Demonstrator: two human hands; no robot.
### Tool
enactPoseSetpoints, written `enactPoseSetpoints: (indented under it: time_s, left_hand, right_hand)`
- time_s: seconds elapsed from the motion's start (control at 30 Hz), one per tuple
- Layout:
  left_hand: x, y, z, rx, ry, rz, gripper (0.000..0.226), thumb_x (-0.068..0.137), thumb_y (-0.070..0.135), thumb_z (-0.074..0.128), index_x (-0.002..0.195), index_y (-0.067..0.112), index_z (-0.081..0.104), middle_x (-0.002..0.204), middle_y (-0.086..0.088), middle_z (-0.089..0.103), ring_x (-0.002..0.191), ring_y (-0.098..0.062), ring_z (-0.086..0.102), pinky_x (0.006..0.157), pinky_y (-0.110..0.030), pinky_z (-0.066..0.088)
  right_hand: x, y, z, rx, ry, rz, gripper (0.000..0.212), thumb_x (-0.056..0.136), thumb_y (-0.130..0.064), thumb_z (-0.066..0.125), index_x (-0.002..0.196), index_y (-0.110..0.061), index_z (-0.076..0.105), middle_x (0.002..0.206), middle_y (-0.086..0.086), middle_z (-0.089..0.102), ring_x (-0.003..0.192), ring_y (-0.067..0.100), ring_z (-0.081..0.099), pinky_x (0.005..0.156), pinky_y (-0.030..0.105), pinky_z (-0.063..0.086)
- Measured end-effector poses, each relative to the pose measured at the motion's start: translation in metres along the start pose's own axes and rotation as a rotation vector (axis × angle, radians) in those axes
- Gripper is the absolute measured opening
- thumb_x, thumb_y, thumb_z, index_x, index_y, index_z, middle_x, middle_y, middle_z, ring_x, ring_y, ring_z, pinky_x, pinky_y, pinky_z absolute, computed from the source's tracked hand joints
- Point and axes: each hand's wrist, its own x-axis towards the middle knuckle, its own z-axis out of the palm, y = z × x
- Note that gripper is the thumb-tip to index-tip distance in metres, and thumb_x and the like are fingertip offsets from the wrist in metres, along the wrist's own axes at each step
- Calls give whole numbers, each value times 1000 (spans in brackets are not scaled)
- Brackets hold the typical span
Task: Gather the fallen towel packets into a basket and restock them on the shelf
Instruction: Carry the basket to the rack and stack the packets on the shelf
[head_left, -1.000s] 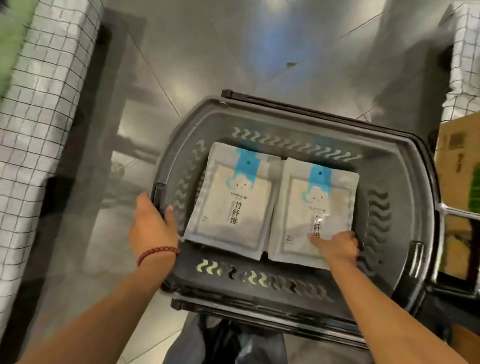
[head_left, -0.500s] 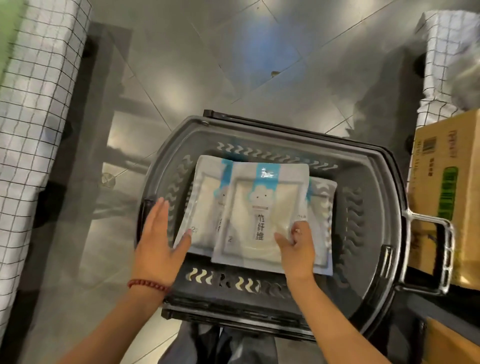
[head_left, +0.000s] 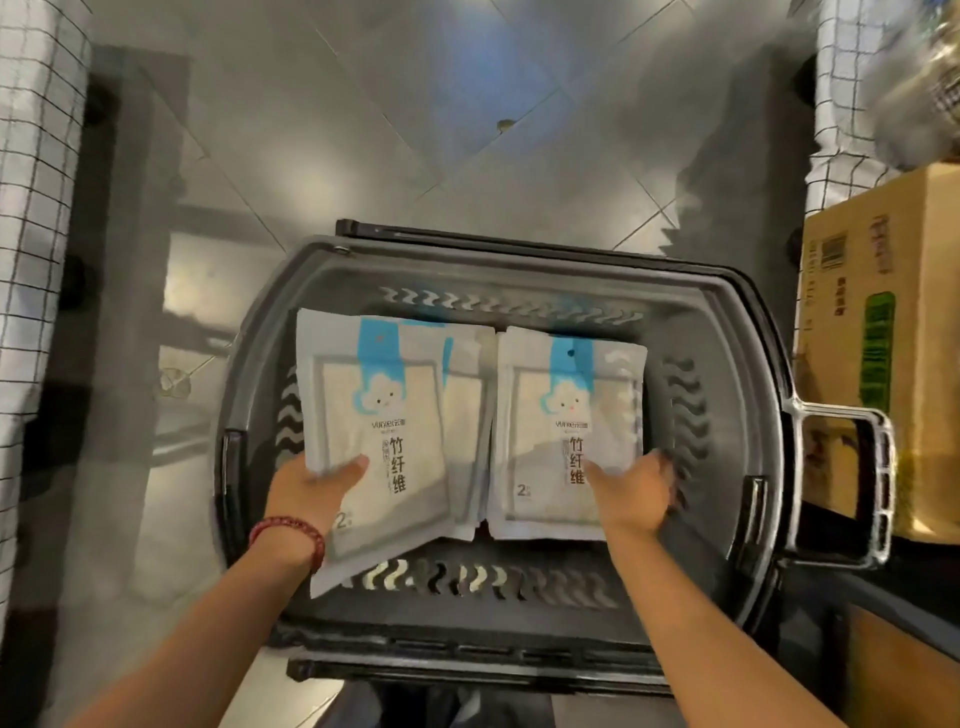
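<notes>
Over the basket (head_left: 727, 551), left hand (head_left: 311, 486) is gripping left packet (head_left: 384, 415), right hand (head_left: 631, 491) gripping right packet (head_left: 566, 415), fingers (head_left: 349, 467) curled round each.

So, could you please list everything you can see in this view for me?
basket: one, dark grey, centre.
left packet: one, white and blue, tilted, over the basket.
right packet: one, white and blue, over the basket.
lower packet: one, white, beneath the left packet.
cardboard box: one, brown, green label, right.
checked covers: two, white, left and right edges.
floor: grey tiles, beyond the basket.
bracelet: one, red, left wrist.
left hand: grips the left packet.
right hand: grips the right packet.
</notes>
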Motion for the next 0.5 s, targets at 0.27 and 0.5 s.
enactPoseSetpoints:
  time_s: [0.27,0.5]
  left_hand:
    - [9,-7,6,-38,-3,-34,27,83,7,68,110,6,64,83,1,63,72,-8,58,66,-23,44]
    - [7,2,5,7,-20,-10,29,84,9,67,112,5,64,82,3,64,72,-8,58,58,-19,42]
  right_hand:
    - [-12,24,19,-70,-90,-25,89,69,-25,82,136,3,32,143,20,33,132,34,31,103,49,39]
    - [-17,3,12,79,-16,-101,17,87,-5,60,98,-6,47,99,12,55,90,27,53,73,36,45]
